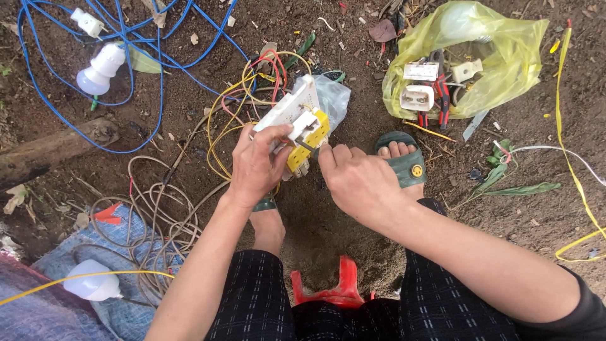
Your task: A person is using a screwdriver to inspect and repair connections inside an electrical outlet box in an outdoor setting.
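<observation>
— Head view looks straight down: what do the hands have?

— The left hand is clamped round a white switch plate with a yellow module on its back, just above centre, held up off the dirt and tilted toward one o'clock. The right hand comes in from five o'clock, fingers pinched narrow on something thin at the module's lower edge; it looks like a small tool or a wire end, but I cannot tell which.

— How would that plate handle?

— Light and stiff, I judge: hard plastic, brittle at the corners. The red and yellow wires trailing off toward eleven o'clock are springy and will tug it sideways. Best held by the long edges, as the left hand does, clear of the terminals.

— Anything else around?

— A yellow plastic bag with white fittings and red-handled pliers at one o'clock, blue cable and a white bulb at ten, a green sandal beside the right hand, a red stool at six.
</observation>
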